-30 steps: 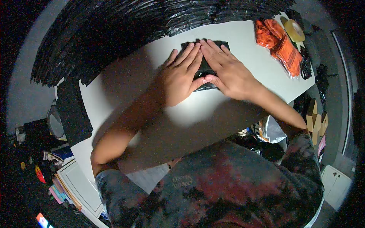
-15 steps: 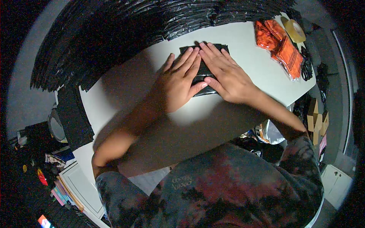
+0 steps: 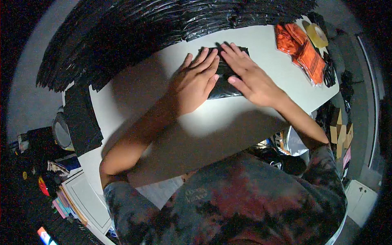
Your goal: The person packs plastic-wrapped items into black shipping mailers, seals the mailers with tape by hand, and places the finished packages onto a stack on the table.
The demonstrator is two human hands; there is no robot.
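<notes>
A flat black plastic packet lies on the white table in front of me, its near edge shiny. My left hand rests over its left side, fingers stretched out and spread. On the right side lies my right hand, also with extended fingers and the thumb held out to the left. Between the two hands a strip of the packet shows; the rest is hidden beneath them. Neither hand grips anything.
Long rows of stacked black plastic packets curve along the far edge. More black packets sit at the left edge. Orange items in clear bags and a roll of tape lie at the right of the white table.
Both hands have moved apart, the right one shifting right, so more of the packet's middle shows. The thumbs, close together before, are now separated.
</notes>
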